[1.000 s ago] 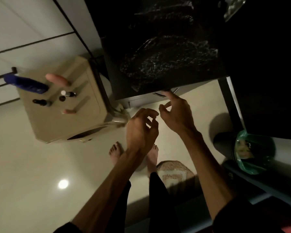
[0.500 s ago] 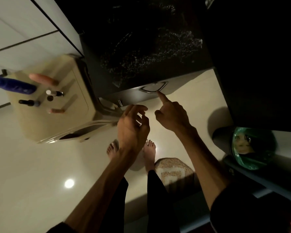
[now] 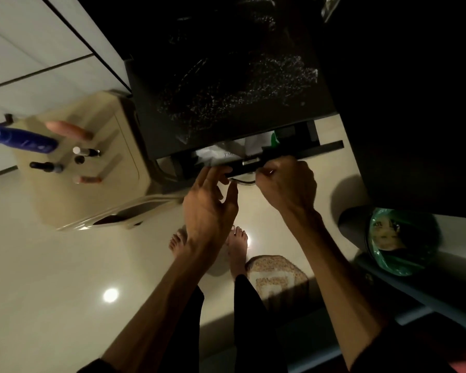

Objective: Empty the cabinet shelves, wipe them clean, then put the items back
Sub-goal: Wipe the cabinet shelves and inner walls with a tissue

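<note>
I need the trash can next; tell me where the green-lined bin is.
In the head view, the green-lined bin sits low on the right, under the dark counter edge, right of the right forearm.

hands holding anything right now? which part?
Right hand grips the metal handle on the drawer front, fingers curled round it. Left hand holds nothing; its fingers are relaxed beside the handle.

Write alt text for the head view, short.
Seen from above, a person's right hand grips the handle of a dark drawer pulled partly open under a black counter, white bags visible inside; the left hand hovers open beside it. Left, bottles stand on a beige toilet tank.
</note>
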